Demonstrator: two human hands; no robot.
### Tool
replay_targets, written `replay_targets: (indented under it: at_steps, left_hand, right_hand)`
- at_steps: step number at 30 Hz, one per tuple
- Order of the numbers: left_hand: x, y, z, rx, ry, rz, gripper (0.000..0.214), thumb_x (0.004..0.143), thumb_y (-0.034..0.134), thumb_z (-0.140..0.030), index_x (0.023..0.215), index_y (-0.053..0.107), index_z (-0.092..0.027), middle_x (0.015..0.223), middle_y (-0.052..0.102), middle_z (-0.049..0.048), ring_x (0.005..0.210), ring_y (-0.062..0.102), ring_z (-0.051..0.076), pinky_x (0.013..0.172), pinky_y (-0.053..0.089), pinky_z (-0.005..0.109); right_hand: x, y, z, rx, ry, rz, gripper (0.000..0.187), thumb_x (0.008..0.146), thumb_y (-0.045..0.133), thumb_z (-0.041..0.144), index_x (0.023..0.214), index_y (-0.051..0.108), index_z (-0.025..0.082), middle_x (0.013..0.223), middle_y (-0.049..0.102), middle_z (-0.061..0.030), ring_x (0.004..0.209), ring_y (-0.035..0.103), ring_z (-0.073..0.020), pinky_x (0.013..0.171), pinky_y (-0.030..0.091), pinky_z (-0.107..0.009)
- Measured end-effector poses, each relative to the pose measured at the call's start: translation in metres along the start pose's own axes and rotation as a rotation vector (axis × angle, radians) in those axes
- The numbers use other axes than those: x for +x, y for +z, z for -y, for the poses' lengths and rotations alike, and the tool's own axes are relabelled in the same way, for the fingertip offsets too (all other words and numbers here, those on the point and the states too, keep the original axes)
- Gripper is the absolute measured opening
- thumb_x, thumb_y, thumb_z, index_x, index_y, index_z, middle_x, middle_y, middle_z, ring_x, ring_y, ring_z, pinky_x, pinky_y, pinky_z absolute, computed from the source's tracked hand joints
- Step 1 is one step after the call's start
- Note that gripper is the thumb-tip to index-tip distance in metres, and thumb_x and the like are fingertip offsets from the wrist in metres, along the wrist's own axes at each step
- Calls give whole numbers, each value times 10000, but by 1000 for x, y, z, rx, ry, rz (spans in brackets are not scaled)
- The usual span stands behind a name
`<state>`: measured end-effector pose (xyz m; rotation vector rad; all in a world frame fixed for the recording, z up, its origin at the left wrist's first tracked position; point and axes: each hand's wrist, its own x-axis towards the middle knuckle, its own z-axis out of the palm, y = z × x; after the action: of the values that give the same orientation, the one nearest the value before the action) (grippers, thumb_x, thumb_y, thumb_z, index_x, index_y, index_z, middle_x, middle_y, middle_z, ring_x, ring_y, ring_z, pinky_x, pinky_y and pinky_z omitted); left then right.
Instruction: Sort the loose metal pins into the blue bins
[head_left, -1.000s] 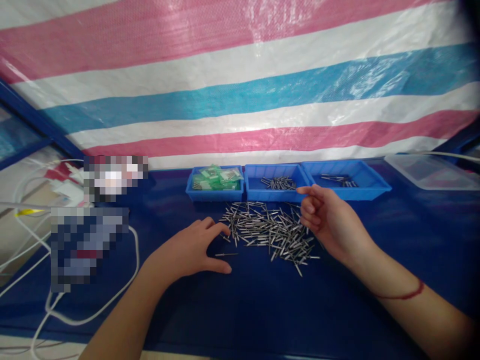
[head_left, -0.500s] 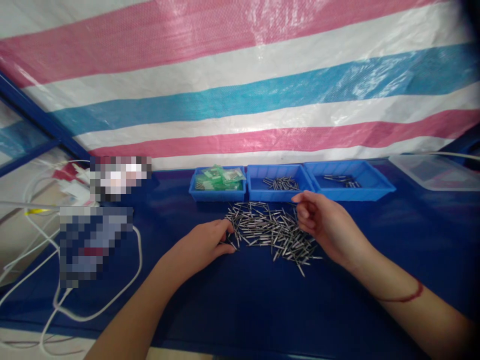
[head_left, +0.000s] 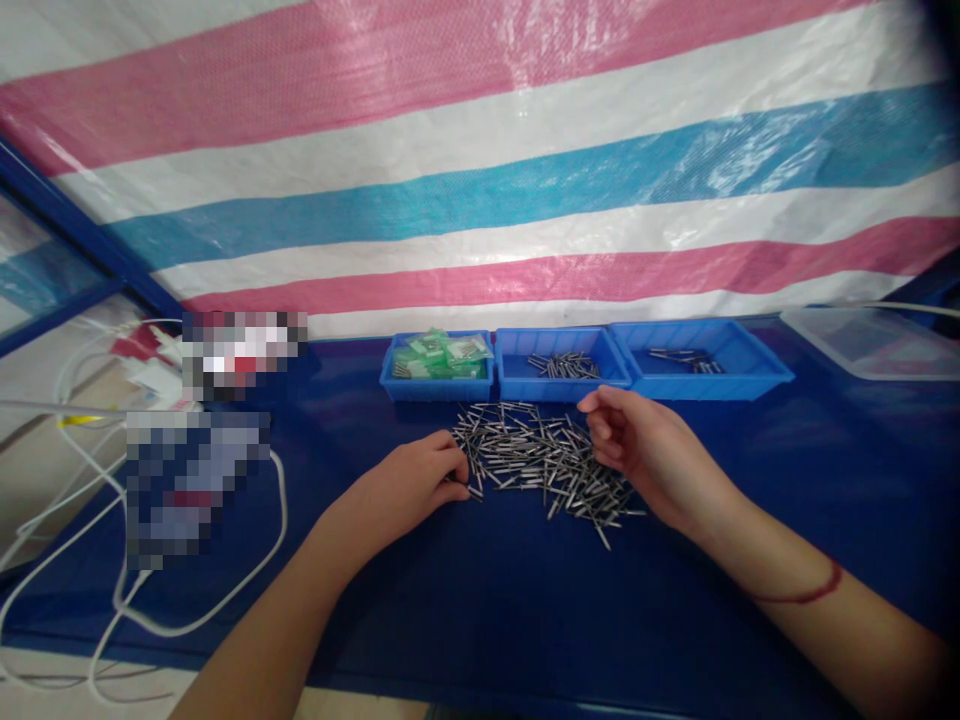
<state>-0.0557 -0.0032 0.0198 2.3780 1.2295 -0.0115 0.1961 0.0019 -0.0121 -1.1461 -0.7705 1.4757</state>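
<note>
A loose pile of thin metal pop rivets [head_left: 525,450] lies on the blue table in front of the bins. My left hand [head_left: 424,475] is at the pile's left edge, thumb and fingers closed on a few rivets, with one end poking out by the thumb tip. Over the right side of the pile, my right hand [head_left: 637,445] has its fingers curled and thumb against the forefinger. Whatever it may hold is hidden. Behind the pile stand the middle blue bin [head_left: 562,390] with a heap of rivets and the right blue bin [head_left: 712,385] with fewer.
Small green-and-clear packets [head_left: 442,352] fill the left blue bin [head_left: 435,392]. White cables [head_left: 281,500] loop across the table's left side, beside a blurred-out object [head_left: 195,480]. A clear plastic lid [head_left: 870,345] lies at the back right. Striped sheeting [head_left: 480,210] hangs behind.
My left fingers have closed in a little on the rivets at the pile's left edge. My right hand has shifted slightly left, its fingers still curled.
</note>
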Motion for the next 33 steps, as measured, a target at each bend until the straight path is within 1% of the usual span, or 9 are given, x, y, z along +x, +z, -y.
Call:
replay_targets:
  at_steps: [6, 12, 15, 17, 20, 23, 25, 28, 33]
  left_hand:
    - [2, 2, -2, 19, 28, 3, 73, 897, 547, -211, 870, 605, -177, 889, 605, 5, 811, 588, 142, 734, 443, 221]
    - [10, 12, -14, 125, 88, -17, 192, 953, 437, -217, 993, 616, -160, 986, 608, 49, 863, 611, 157, 801, 463, 259]
    - [13, 15, -19, 159, 122, -69, 215, 963, 398, -210, 982, 604, -154, 972, 602, 55, 857, 607, 159, 796, 463, 264]
    - [13, 16, -20, 128, 132, -133, 209, 962, 391, -224, 961, 588, -155, 956, 598, 53, 859, 601, 159, 807, 456, 267]
    - [12, 16, -23, -21, 124, -242, 194, 964, 388, -249, 962, 562, -162, 946, 611, 44, 853, 594, 150, 795, 445, 255]
    - [12, 18, -29, -244, 111, -279, 202, 967, 393, -273, 942, 566, -171, 891, 635, 19, 804, 591, 129, 742, 435, 227]
    - [12, 21, -33, -379, 88, -268, 223, 962, 408, -300, 911, 581, -170, 819, 634, 5, 746, 584, 117, 694, 428, 212]
    - [13, 24, -39, -543, 41, -253, 246, 944, 445, -337, 896, 609, -159, 737, 612, -5, 666, 561, 107, 625, 416, 200]
    - [13, 28, -38, -815, 50, -204, 250, 914, 492, -349, 934, 621, -136, 785, 608, 9, 656, 545, 96, 615, 431, 198]
  right_hand:
    - [-1, 1, -1, -5, 14, 11, 220, 810, 592, 369, 725, 629, 170, 546, 401, 47, 429, 306, -53, 399, 228, -205]
    - [-2, 4, -3, -45, 14, 33, 232, 823, 578, 373, 718, 622, 170, 563, 407, 44, 443, 302, -56, 409, 212, -213]
    - [-3, 4, -4, -129, -32, 58, 238, 840, 559, 376, 725, 619, 177, 560, 406, 45, 452, 301, -64, 416, 211, -221]
    - [-6, 5, -5, -254, -100, 90, 236, 839, 569, 383, 725, 617, 181, 564, 418, 43, 468, 322, -72, 427, 231, -226]
    - [-13, 9, -7, -489, -258, 195, 175, 806, 628, 359, 770, 638, 188, 609, 489, 26, 527, 405, -92, 477, 315, -233]
    - [-23, 15, -13, -617, -362, 312, 166, 796, 650, 346, 882, 663, 205, 646, 537, 15, 544, 455, -109, 506, 365, -247]
    - [-28, 18, -17, -636, -395, 329, 159, 812, 637, 365, 866, 659, 217, 650, 548, 10, 540, 468, -114, 505, 372, -253]
    - [-32, 21, -18, -603, -430, 303, 160, 818, 634, 379, 794, 643, 221, 699, 594, -14, 600, 525, -139, 527, 397, -268]
    - [-34, 21, -13, -517, -447, 317, 120, 816, 640, 341, 804, 646, 221, 771, 630, -34, 678, 585, -159, 549, 433, -271]
